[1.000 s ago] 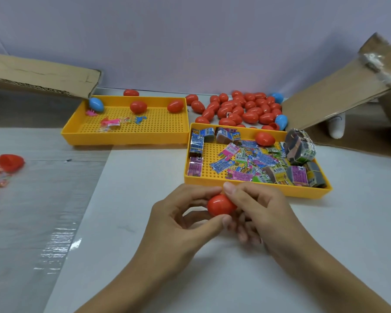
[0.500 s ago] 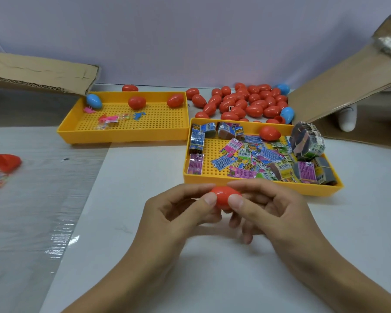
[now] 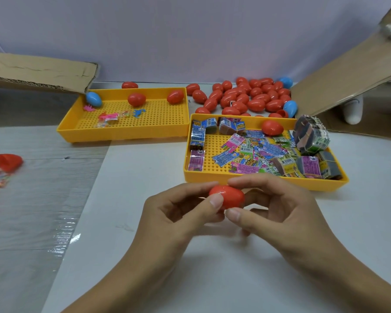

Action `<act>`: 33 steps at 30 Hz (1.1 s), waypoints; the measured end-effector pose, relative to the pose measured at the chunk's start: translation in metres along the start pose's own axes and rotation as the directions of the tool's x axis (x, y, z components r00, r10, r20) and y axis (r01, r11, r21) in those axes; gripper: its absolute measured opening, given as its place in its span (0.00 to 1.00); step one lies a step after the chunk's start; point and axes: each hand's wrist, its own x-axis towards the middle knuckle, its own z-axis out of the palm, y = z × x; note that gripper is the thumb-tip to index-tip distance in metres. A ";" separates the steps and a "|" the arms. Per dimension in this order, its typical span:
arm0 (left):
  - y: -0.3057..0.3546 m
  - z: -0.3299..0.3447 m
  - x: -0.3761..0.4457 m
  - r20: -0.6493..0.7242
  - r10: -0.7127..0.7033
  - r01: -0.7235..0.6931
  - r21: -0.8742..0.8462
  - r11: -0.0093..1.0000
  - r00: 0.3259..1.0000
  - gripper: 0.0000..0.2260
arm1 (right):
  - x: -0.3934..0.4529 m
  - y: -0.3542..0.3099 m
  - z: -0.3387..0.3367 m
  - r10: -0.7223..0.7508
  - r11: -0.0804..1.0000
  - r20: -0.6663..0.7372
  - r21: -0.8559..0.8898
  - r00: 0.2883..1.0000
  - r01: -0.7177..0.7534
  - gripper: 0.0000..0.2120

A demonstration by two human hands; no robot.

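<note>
On the table (image 3: 145, 168), the held capsule (image 3: 229, 197) sits between the left hand (image 3: 174, 213) and the right hand (image 3: 280, 211), just in front of the nearer tray (image 3: 321, 185). Folded leaflets (image 3: 253, 154) and a lone capsule (image 3: 271, 127) lie in that tray. A heap of capsules (image 3: 246, 98) lies behind it. The farther tray (image 3: 122, 134) stands to its left and further back, with three capsules (image 3: 136, 99) along its rear wall.

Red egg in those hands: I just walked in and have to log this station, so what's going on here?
A person holds one red egg between both hands, the left hand and right hand each pinching an end, above the white table. The egg looks closed. Just behind it sits a yellow tray of printed leaflets. A second tray holds small toys, and a pile of eggs lies further back.
</note>
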 end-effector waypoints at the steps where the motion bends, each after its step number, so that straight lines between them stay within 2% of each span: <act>1: 0.000 0.000 0.000 -0.001 0.004 -0.004 0.007 1.000 1.000 0.16 | 0.000 -0.001 0.000 0.008 1.000 0.000 0.011 1.000 -0.008 0.17; 7: -0.002 -0.001 0.002 0.001 0.073 -0.073 0.051 0.996 0.997 0.16 | 0.000 -0.004 -0.001 0.068 0.997 -0.030 0.040 0.997 -0.067 0.13; 15: -0.005 -0.004 0.003 0.046 0.166 -0.168 0.035 0.985 0.985 0.16 | 0.002 0.003 -0.004 0.028 0.999 -0.012 0.025 1.000 -0.028 0.13; 28: 0.002 0.000 0.000 -0.010 0.036 -0.036 0.025 0.999 0.999 0.16 | 0.001 -0.002 -0.002 0.038 0.998 -0.027 0.042 0.999 -0.036 0.10; 31: 0.003 0.001 0.000 -0.018 0.028 -0.028 0.014 1.000 0.999 0.15 | 0.000 -0.002 -0.002 -0.012 1.000 -0.018 -0.020 1.000 0.011 0.09; 33: 0.003 0.001 0.000 -0.020 0.020 -0.020 0.003 1.000 1.000 0.15 | -0.002 -0.001 -0.002 -0.085 0.985 -0.032 -0.151 0.996 0.079 0.10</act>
